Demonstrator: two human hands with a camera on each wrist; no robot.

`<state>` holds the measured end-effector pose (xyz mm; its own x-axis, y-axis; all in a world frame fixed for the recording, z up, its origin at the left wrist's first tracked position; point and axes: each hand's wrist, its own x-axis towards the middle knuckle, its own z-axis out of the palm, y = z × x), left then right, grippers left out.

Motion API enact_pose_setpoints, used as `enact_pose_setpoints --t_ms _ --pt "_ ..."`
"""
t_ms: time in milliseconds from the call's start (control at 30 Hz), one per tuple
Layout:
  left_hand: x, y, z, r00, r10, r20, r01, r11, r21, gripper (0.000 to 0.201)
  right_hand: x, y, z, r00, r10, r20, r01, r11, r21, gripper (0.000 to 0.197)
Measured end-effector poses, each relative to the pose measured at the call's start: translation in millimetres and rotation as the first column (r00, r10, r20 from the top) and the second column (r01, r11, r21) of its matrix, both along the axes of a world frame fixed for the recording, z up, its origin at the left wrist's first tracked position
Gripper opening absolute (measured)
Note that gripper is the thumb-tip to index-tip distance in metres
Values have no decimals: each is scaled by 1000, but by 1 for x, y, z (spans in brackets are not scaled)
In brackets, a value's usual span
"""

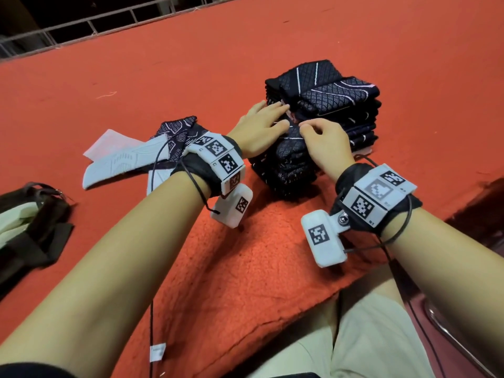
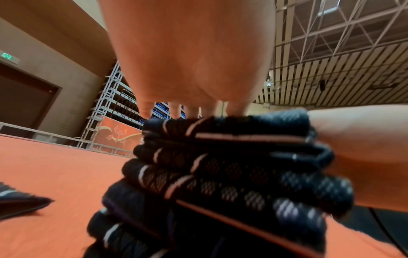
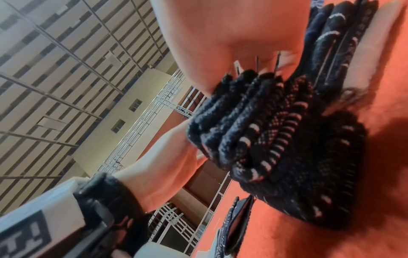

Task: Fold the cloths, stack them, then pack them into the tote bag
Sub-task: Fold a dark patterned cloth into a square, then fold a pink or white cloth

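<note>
Two stacks of folded dark patterned cloths stand on the orange table. My left hand [image 1: 268, 115] lies flat with straight fingers on top of the near stack [image 1: 283, 170], which fills the left wrist view as the near stack [image 2: 232, 165] under my left hand [image 2: 187, 110]. My right hand [image 1: 304, 126] sits beside it with curled fingers, thumb and forefinger pinching the top cloth's edge. In the right wrist view my right hand [image 3: 253, 62] comes down on the near stack [image 3: 264, 132]. The far stack [image 1: 330, 102] stands just behind. The tote bag [image 1: 30, 214] lies at the far left.
Loose unfolded cloths, dark [image 1: 177, 132] and white [image 1: 120, 159], lie left of my left wrist. The orange table covering [image 1: 272, 45] stretches far back to a metal railing [image 1: 81, 25]. A cable hangs from my left wrist over the near table edge.
</note>
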<state>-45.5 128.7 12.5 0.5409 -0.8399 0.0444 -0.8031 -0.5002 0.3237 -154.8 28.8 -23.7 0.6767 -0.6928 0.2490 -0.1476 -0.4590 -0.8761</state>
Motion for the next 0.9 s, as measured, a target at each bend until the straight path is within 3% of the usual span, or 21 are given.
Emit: enact_pose_setpoints --t_ms 267,500,667,800,900 --pt "-3 28 28 998 -24 62 38 972 -234 40 -13 13 27 995 -93 -19 84 953 -292 26" --pt "8 85 31 997 78 6 -72 942 -328 27 -6 59 45 997 57 53 -27 895 -445 23" --pt "21 136 23 974 224 -24 -219 920 -325 25 22 101 39 983 184 -1 -165 878 -449 23" --pt "36 175 8 934 330 -140 -357 882 -308 20 50 126 27 954 250 -167 -299 850 -434 22" --pt "50 198 -8 893 412 -181 -447 861 -243 19 72 137 14 912 278 -302 -375 864 -335 23"
